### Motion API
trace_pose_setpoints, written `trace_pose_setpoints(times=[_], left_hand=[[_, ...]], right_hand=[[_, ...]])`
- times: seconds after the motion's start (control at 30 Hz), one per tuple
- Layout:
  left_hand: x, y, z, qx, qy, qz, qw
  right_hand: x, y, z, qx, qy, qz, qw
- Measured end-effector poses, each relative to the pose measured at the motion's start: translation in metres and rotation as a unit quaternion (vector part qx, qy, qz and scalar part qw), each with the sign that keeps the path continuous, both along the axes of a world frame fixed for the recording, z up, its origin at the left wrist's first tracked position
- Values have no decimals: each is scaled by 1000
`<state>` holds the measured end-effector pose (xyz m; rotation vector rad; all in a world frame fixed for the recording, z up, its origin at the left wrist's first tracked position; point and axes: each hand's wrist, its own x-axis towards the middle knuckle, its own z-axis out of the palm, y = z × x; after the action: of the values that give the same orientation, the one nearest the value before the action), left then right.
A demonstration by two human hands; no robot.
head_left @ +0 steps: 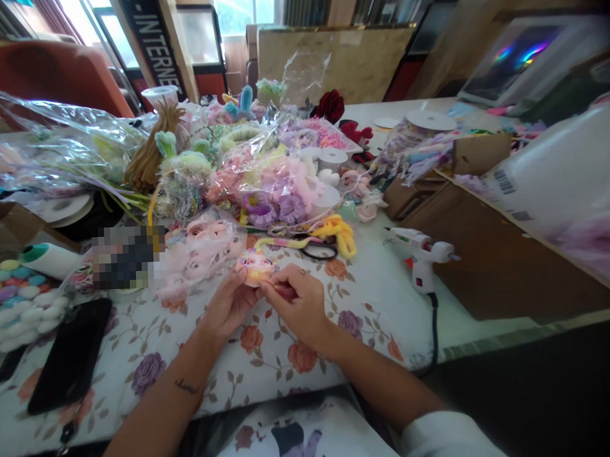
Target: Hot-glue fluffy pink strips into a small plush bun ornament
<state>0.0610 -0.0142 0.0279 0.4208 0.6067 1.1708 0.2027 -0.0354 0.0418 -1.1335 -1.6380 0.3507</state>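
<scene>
A small doll face [256,265], pink and orange with drawn eyes, is held up over the flowered tablecloth. My left hand [231,299] grips its left side and lower edge, fingers closed. At its lower right edge, my right hand [298,301] pinches with thumb and forefinger; whether a small piece lies between these fingertips is hidden. Just beyond the hands lie a yellow fuzzy pipe cleaner bundle [341,235] and black-handled scissors [320,248]. A clear bag of pink doll faces [200,252] rests to the left of the held one.
A white glue gun [422,252] stands at the right, its cord hanging over the table edge, beside a cardboard box [490,249]. Plastic-wrapped fuzzy flowers [278,183] pile up at the back. On the left are a black phone [72,356] and colourful pompoms [27,298].
</scene>
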Motion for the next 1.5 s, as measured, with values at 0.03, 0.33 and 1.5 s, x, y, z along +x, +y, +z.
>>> trace_pose_setpoints(times=[0.03, 0.33, 1.5], left_hand=[[1, 0, 0, 3, 2, 5, 1000], [4, 2, 0, 58, 9, 15, 998], [-4, 1, -2, 76, 73, -38, 994]], right_hand=[[0, 1, 1, -24, 19, -3, 1000], [0, 7, 0, -148, 110, 25, 983], [5, 21, -22, -186, 167, 21, 968]])
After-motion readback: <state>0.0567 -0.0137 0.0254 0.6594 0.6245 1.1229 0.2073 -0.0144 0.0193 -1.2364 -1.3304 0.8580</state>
